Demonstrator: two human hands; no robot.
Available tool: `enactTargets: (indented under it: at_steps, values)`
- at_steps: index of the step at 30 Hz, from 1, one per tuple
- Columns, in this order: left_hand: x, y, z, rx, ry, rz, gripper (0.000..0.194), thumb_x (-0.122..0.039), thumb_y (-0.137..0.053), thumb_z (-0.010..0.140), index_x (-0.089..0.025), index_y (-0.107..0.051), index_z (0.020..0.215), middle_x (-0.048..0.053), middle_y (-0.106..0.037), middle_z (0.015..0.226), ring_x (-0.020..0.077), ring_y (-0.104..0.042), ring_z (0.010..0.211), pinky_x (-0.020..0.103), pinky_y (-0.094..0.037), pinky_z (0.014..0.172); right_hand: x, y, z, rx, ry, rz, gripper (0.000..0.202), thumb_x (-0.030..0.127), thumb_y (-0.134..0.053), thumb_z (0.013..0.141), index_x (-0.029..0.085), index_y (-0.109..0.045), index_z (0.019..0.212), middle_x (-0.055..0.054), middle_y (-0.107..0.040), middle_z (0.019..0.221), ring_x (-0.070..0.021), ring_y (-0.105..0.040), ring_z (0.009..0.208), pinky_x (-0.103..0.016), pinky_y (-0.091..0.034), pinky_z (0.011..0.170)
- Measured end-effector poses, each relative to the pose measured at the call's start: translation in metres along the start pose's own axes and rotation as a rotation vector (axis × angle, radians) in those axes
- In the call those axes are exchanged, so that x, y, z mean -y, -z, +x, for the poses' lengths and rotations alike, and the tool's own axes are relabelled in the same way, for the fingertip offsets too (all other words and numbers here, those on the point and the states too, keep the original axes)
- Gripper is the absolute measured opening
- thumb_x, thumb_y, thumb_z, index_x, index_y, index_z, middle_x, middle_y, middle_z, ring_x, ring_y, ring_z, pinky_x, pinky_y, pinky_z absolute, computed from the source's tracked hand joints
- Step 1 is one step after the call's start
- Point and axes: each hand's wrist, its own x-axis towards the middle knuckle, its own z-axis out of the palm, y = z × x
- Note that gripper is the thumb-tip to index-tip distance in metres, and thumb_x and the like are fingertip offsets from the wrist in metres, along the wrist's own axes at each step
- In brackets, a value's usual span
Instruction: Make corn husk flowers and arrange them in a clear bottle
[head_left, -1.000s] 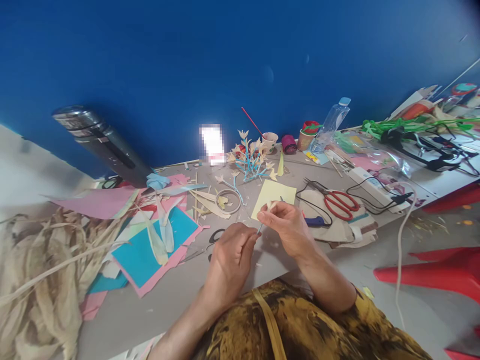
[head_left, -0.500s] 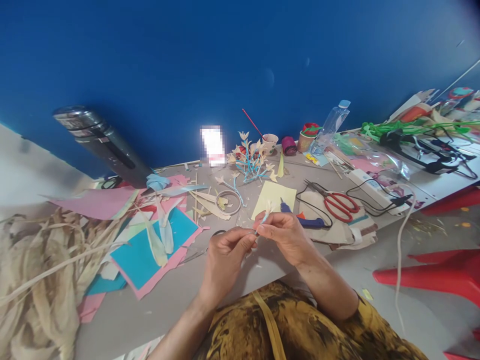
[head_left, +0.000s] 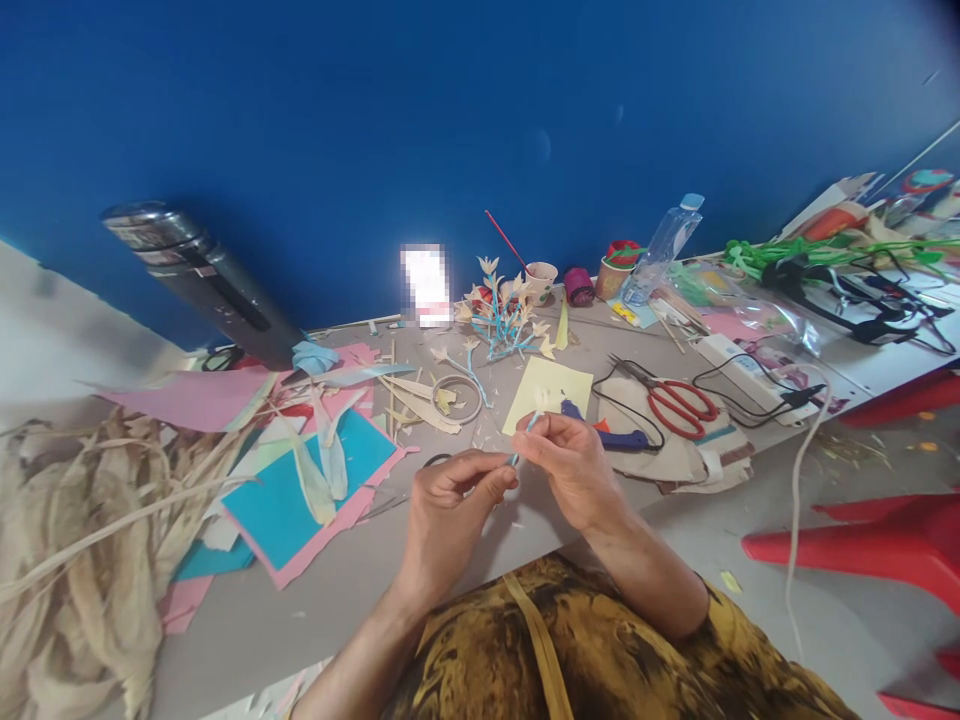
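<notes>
My left hand (head_left: 457, 510) pinches the lower end of a thin stem wrapped in light blue. Just right of it, my right hand (head_left: 571, 462) grips the upper part of that stem, below a small pale flower (head_left: 539, 399). Both hands are close together above the front of the table. Beyond them stands a cluster of pale flowers on blue stems (head_left: 504, 325). A round ring of tape (head_left: 457, 400) lies left of the cluster. Behind my right hand are a yellow paper square (head_left: 544, 385) and a blue glue gun (head_left: 626, 440).
Red-handled scissors (head_left: 681, 408) rest on cloth at right, near a white power strip (head_left: 742, 375). Dried husks (head_left: 90, 560), blue paper (head_left: 300, 520) and a dark cylinder (head_left: 217, 290) occupy the left. A clear bottle (head_left: 664, 250) and paper cup (head_left: 540, 284) stand at the back.
My right hand has shifted slightly right and turned, and the gap between the fingertips of both hands has widened a little. Both hands keep hold of the stem.
</notes>
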Motion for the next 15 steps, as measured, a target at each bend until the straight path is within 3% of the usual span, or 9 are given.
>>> enactTargets:
  at_steps: [6, 10, 15]
  values:
    - [0.0045, -0.0007, 0.0027, 0.066, 0.08, -0.127, 0.021, -0.031, -0.072, 0.081, -0.017, -0.074, 0.066, 0.0, -0.065, 0.059, 0.0113, -0.052, 0.057, 0.023, -0.044, 0.059, 0.0076, -0.0001, -0.0052, 0.217, -0.077, -0.02, 0.028, 0.045, -0.081, 0.075, 0.018, -0.073, 0.077, -0.002, -0.066, 0.074, -0.014, -0.056, 0.063, -0.028, -0.046, 0.061]
    - [0.0059, -0.002, -0.0001, 0.066, 0.067, -0.107, 0.017, -0.031, -0.072, 0.082, -0.017, -0.078, 0.076, 0.001, -0.069, 0.064, 0.012, -0.054, 0.06, 0.024, -0.047, 0.062, 0.0077, 0.001, -0.0057, 0.119, 0.008, -0.055, 0.026, 0.037, -0.085, 0.071, 0.018, -0.07, 0.062, -0.002, -0.067, 0.074, -0.0148, -0.057, 0.07, -0.028, -0.046, 0.066]
    - [0.0088, -0.0044, -0.0015, 0.055, 0.117, -0.181, 0.013, -0.028, -0.077, 0.077, -0.017, -0.08, 0.08, 0.004, -0.074, 0.07, 0.013, -0.058, 0.059, 0.026, -0.05, 0.063, 0.0048, 0.005, -0.005, 0.1, 0.012, -0.054, 0.026, 0.038, -0.085, 0.071, 0.019, -0.069, 0.061, -0.002, -0.067, 0.073, -0.0152, -0.055, 0.07, -0.029, -0.043, 0.066]
